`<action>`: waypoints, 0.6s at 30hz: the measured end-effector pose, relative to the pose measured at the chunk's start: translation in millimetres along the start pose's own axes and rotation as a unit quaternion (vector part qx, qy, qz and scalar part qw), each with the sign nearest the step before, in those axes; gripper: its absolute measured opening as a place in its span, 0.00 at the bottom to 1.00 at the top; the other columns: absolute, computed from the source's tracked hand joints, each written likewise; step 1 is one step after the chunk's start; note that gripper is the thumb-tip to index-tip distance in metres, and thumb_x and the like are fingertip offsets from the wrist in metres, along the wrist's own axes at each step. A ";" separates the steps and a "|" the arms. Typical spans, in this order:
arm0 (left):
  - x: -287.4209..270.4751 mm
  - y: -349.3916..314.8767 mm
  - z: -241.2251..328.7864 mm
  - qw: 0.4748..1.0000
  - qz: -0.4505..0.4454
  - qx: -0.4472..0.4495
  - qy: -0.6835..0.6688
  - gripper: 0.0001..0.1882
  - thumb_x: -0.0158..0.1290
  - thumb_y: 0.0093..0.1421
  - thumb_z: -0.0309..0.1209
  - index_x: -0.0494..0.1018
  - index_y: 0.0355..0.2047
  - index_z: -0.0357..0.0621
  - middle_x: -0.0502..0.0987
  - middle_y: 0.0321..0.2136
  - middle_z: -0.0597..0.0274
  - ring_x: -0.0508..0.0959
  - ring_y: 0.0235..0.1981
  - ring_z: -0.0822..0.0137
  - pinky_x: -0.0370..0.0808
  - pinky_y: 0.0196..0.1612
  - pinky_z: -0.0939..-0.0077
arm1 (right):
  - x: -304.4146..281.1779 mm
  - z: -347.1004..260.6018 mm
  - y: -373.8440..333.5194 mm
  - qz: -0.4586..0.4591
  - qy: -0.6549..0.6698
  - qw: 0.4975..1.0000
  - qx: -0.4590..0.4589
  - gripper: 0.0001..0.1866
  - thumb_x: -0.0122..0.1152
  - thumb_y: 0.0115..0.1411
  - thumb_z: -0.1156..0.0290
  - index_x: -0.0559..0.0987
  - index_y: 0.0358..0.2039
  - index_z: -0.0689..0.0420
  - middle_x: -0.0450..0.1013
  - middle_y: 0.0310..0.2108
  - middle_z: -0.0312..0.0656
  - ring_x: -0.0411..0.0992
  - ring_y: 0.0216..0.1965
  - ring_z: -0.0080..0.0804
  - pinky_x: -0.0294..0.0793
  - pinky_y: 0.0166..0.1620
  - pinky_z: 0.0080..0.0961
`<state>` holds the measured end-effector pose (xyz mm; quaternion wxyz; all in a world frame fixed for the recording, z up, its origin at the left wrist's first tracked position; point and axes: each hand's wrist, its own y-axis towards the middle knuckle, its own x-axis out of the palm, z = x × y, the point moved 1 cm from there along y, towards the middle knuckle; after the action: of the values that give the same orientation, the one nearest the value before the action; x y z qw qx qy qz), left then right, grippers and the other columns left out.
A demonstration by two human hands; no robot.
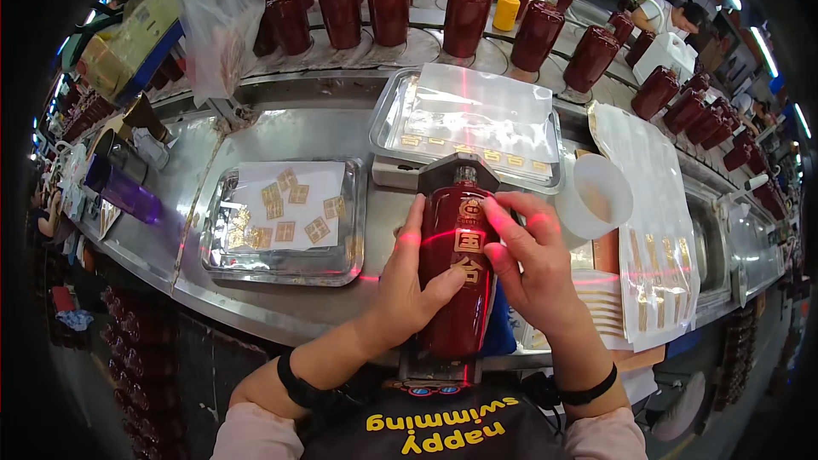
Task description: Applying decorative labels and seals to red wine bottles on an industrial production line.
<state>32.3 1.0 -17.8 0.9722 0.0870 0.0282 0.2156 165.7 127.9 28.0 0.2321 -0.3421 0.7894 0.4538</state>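
Observation:
A dark red glass bottle [452, 324] lies tilted back in front of me, its neck pointing away into a dark notched holder [433, 175]. Gold characters and a round gold emblem [471, 209] run down its front. My left hand [405, 285] wraps the bottle's left side, with the thumb resting across the lowest character. On the right, my right hand [541, 260] is bent against the bottle: its fingertips touch beside the emblem and its thumb is by the middle character. Red laser lines cross the bottle and both hands.
To the left stands a metal tray [281, 277] with loose gold stickers on white paper. Behind the bottle, another tray [383, 123] holds clear sheets. A white cup [579, 204] and sticker sheets [635, 162] are at right. Dark red bottles [389, 8] line the conveyor [366, 53].

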 end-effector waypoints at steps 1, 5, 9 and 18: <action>-0.6 0.0 0.4 1.000 -0.003 0.001 -0.005 0.48 0.54 0.60 0.38 0.36 0.67 0.27 0.60 0.59 0.42 0.65 0.59 0.58 0.60 0.62 0.67 | -1.0 -0.6 -2.7 0.005 0.004 1.000 -0.004 0.23 0.63 0.54 0.75 0.74 0.53 0.59 0.67 0.50 0.51 0.66 0.50 0.51 0.68 0.52 0.40; -2.8 0.7 0.8 0.991 -0.007 -0.017 -0.135 0.44 0.49 0.65 0.40 0.36 0.67 0.29 0.59 0.60 0.46 0.63 0.60 0.62 0.59 0.62 0.69 | -2.7 -4.8 -17.2 0.006 0.062 0.997 0.046 0.23 0.61 0.58 0.74 0.73 0.56 0.58 0.66 0.53 0.54 0.66 0.51 0.49 0.66 0.54 0.38; -0.1 1.9 -0.9 0.989 -0.015 0.006 -0.147 0.40 0.45 0.68 0.40 0.37 0.67 0.29 0.59 0.62 0.47 0.62 0.61 0.65 0.57 0.63 0.71 | 2.5 -8.1 -25.4 -0.010 0.080 0.996 0.047 0.23 0.61 0.57 0.74 0.74 0.55 0.57 0.63 0.55 0.56 0.64 0.53 0.52 0.63 0.56 0.40; 1.1 4.2 -1.3 0.986 -0.012 -0.024 -0.164 0.41 0.49 0.67 0.37 0.38 0.66 0.28 0.59 0.61 0.46 0.63 0.60 0.64 0.58 0.62 0.72 | 4.3 -7.7 -22.9 -0.018 0.041 0.999 0.029 0.23 0.62 0.56 0.74 0.75 0.54 0.57 0.63 0.55 0.57 0.64 0.54 0.53 0.64 0.56 0.41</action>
<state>31.5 5.4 -18.4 0.9680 0.0978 -0.1353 0.1875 179.6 111.6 16.0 0.2175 -0.3674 0.8048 0.4124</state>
